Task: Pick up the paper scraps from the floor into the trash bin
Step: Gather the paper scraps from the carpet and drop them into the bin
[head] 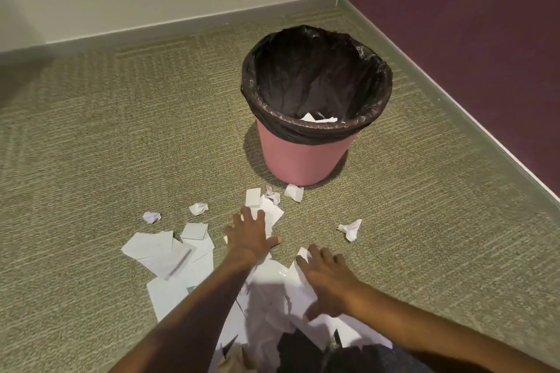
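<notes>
Dark clothing (303, 348) of the person fills the bottom edge, and just beyond it lies a big heap of white paper scraps (266, 291) on the carpet floor (91, 160). Both hands are on this heap. The left hand (250, 236) is stretched further forward, with fingers spread and the palm flat on a sheet at the far end of the heap. The right hand (328, 280) is nearer to the body, also spread, pressing on the right edge of the papers. Neither hand pinches anything yet; I judge they are gathering the sheets together.

The pile runs with its long axis from the body straight toward the trash bin (306, 157), a pink bin with a black liner (315, 79) standing in the corner of the room. The bin is ahead of the hands and a little to the right, with small scraps (293, 192) touching or almost touching its base. Some paper (318, 118) is already inside it. More flat sheets (169, 251) lie to the left, and crumpled balls (198, 208) are scattered around. The left hand is closer to the bin, so it probably has the shorter way to it.
</notes>
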`<state>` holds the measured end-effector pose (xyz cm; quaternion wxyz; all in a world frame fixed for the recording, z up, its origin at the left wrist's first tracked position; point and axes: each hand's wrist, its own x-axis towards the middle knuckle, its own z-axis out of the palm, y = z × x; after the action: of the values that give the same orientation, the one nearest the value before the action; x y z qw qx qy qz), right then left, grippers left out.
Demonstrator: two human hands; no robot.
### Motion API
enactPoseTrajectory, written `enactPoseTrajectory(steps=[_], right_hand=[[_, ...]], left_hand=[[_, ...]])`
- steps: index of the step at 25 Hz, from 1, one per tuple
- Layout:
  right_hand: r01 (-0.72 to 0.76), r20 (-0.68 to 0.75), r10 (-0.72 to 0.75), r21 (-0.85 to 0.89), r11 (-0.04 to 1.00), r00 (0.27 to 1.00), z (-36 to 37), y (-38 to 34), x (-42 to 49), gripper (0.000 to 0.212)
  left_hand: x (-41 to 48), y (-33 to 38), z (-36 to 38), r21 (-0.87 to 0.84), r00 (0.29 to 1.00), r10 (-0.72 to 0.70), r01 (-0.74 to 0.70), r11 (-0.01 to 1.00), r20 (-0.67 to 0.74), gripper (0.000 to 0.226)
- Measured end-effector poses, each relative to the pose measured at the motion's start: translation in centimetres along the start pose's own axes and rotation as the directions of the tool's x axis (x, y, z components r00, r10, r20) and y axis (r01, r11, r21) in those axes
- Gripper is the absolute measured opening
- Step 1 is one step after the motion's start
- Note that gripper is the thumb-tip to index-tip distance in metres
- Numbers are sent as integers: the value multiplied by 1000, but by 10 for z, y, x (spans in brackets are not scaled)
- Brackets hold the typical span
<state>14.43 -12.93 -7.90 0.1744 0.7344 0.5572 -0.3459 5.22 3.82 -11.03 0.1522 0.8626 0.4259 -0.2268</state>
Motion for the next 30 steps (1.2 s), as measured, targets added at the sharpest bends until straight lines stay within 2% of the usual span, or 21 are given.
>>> enactPoseTrajectory(steps=[2, 4, 7, 11, 13, 18, 21, 25, 27, 28, 30], right_hand=[[0, -79, -7, -85, 996, 997, 27, -1, 1, 122], [-13, -157, -10, -142, 990, 988, 37, -4, 0, 118], [-15, -200, -6, -103, 995, 980, 38, -8, 1, 113], [22, -257, -34, -51, 998, 966, 33, -9, 6, 112], [32, -261, -29, 6, 999, 965, 31, -8, 8, 108], [-31, -301, 116, 271, 962, 946, 18, -1, 23, 97], [-1, -290, 99, 321, 947, 952, 15, -5, 28, 89], [56, -327, 18, 216, 975, 945, 19, -7, 26, 72], [108, -367, -49, 141, 984, 929, 20, -4, 24, 63], [137, -374, -89, 104, 985, 923, 21, -2, 24, 64], [202, -351, -177, 37, 979, 920, 22, -2, 26, 82]], left_hand=[[0, 1, 3, -42, 998, -12, 10, 999, -61, 70], [-1, -1, 6, -48, 995, -21, 17, 999, -94, 70], [0, 2, 13, -24, 988, -22, 19, 1000, -152, 70], [3, 7, 16, -100, 982, -24, 5, 995, -187, 65], [5, 6, 16, -133, 978, -31, 3, 991, -206, 66], [16, -7, 17, -272, 979, -27, -29, 962, -202, 71], [16, -8, 17, -304, 983, -5, -51, 951, -183, 61], [13, -9, 15, -269, 970, 47, -112, 956, -237, 39], [13, -11, 13, -297, 974, 55, -121, 947, -221, 36], [14, -14, 12, -331, 978, 67, -132, 934, -200, 40], [13, -24, 5, -400, 981, 134, -180, 899, -141, 57]])
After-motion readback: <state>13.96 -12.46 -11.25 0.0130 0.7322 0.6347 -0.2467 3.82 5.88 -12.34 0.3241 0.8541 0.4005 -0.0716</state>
